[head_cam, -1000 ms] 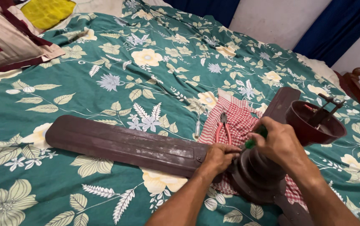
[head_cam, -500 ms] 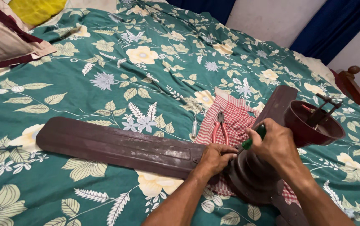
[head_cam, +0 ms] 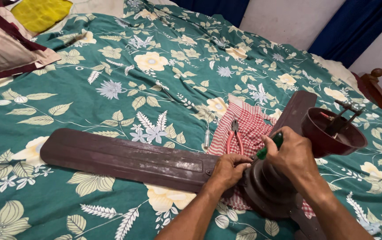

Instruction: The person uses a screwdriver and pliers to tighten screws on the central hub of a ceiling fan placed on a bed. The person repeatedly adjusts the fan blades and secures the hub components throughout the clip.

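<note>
Where 2 hands (head_cam: pixel 262 162) meet, perhaps 3 blades (head_cam: pixel 124 158).

Bedroom, floral bedsheet (head_cam: pixel 155 75), pillows (head_cam: pixel 8 49), curtains (head_cam: pixel 355 22)

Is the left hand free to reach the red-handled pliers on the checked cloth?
Probably yes: the pliers lie uncovered on the cloth just beyond the left hand, nothing between them, though that hand presses the fan blade.
</note>
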